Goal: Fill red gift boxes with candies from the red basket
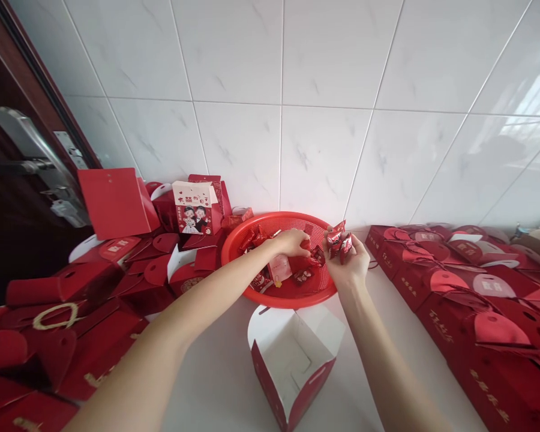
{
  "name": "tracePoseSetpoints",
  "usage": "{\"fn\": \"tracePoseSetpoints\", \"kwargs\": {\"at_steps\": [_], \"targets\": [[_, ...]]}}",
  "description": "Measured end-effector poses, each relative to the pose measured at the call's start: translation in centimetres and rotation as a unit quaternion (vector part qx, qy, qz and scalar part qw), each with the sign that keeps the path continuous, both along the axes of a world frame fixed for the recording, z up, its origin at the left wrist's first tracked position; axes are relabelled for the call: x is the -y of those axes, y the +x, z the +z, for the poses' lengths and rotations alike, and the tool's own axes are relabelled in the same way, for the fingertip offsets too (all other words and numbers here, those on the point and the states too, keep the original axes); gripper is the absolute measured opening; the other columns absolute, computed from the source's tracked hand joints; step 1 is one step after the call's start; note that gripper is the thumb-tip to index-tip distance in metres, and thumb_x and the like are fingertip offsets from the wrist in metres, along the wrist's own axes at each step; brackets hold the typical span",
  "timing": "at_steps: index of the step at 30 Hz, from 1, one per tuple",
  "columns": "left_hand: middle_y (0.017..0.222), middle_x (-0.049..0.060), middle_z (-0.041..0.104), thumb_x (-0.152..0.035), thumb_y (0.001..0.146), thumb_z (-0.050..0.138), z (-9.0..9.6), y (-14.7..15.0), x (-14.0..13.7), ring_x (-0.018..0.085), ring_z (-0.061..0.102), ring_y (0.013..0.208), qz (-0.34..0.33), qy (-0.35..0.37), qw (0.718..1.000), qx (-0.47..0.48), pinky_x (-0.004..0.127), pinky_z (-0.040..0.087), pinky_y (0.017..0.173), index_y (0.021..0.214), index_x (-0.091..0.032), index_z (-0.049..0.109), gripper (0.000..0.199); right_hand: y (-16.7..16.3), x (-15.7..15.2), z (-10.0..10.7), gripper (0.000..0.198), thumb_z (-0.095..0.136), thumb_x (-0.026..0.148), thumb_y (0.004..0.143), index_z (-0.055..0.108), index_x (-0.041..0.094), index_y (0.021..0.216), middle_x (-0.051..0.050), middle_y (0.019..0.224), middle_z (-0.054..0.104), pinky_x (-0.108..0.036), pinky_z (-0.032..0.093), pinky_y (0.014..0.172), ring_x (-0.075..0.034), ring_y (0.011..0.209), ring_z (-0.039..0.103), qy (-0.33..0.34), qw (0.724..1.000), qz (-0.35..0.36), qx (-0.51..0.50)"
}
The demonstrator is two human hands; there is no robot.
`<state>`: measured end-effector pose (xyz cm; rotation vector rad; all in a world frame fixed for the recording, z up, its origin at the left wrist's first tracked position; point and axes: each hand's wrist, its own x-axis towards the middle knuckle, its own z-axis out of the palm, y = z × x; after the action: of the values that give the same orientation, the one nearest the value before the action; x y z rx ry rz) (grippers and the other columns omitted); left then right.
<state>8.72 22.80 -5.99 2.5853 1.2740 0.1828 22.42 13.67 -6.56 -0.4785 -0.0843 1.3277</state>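
A red plastic basket (279,302) with a mesh wall stands against the tiles, holding red-wrapped candies and a pink packet (280,269). Over its middle, my left hand (292,243) has its fingers curled in a pinch; something red shows at the fingertips, too hidden to name. At the basket's right rim, my right hand (351,261) is closed around several shiny red wrapped candies (338,237). In front of the basket, below both hands, an unlidded red gift box (292,360) shows its white inside, with nothing in it.
Folded red gift boxes (135,282) crowd the left side, beside a dark door with a metal handle (31,138). A printed cream-and-red box (195,207) stands upright behind them. Rows of closed red boxes (454,318) with cords line the right. A white tiled wall (234,150) rises behind.
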Motion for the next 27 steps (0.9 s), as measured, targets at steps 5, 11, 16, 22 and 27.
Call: {"fn": "tracePoseSetpoints", "kwargs": {"at_steps": [5,11,16,22,27], "targets": [[0.058,-0.004,0.053,-0.033,0.073,0.068,-0.2,-0.5,-0.8,0.015,0.052,0.062,0.012,-0.003,0.998,0.062,0.028,0.032,0.058,0.056,-0.020,0.050,0.029,0.1,-0.3,-0.2,0.019,0.045,0.019,0.088,0.062,0.020,0.081,-0.003,0.076,0.074,-0.027,0.060,0.067,-0.016,0.070,0.072,0.005,1.000,0.005,-0.004],[0.055,-0.004,0.054,-0.039,0.072,0.069,0.0,-0.9,-1.2,0.014,0.050,0.060,0.023,-0.022,0.992,0.125,0.028,0.032,0.057,0.056,-0.018,0.057,0.028,0.6,-0.8,-1.0,0.013,0.051,0.019,0.085,0.061,0.021,0.076,-0.001,0.074,0.072,-0.027,0.060,0.069,-0.015,0.069,0.071,0.035,0.999,0.024,0.012],[0.055,-0.003,0.055,-0.031,0.072,0.068,-0.1,-1.1,-1.4,0.015,0.053,0.061,0.054,-0.019,0.994,0.097,0.028,0.033,0.055,0.058,-0.019,0.061,0.021,0.5,-0.6,-0.8,0.018,0.047,0.018,0.086,0.058,0.021,0.072,0.000,0.068,0.069,-0.027,0.060,0.069,-0.014,0.063,0.068,0.020,1.000,0.017,-0.007],[0.096,0.000,0.073,-0.014,0.068,0.067,-0.8,-0.9,-1.2,0.017,0.065,0.085,0.001,-0.015,1.000,-0.001,0.023,0.044,0.069,0.093,-0.023,0.074,0.027,0.4,-0.6,-0.7,0.016,0.049,0.018,0.086,0.059,0.021,0.074,0.000,0.069,0.070,-0.026,0.060,0.069,-0.013,0.064,0.069,0.019,1.000,0.012,0.011],[0.105,0.006,0.074,-0.039,0.075,0.075,-1.8,1.1,0.1,0.026,0.067,0.101,-0.092,0.021,0.990,-0.108,0.035,0.045,0.094,0.096,-0.021,0.072,0.028,0.6,-1.0,-1.2,0.014,0.050,0.018,0.084,0.057,0.021,0.073,0.002,0.062,0.066,-0.028,0.061,0.066,-0.014,0.061,0.068,0.030,0.999,0.009,0.012]]}}
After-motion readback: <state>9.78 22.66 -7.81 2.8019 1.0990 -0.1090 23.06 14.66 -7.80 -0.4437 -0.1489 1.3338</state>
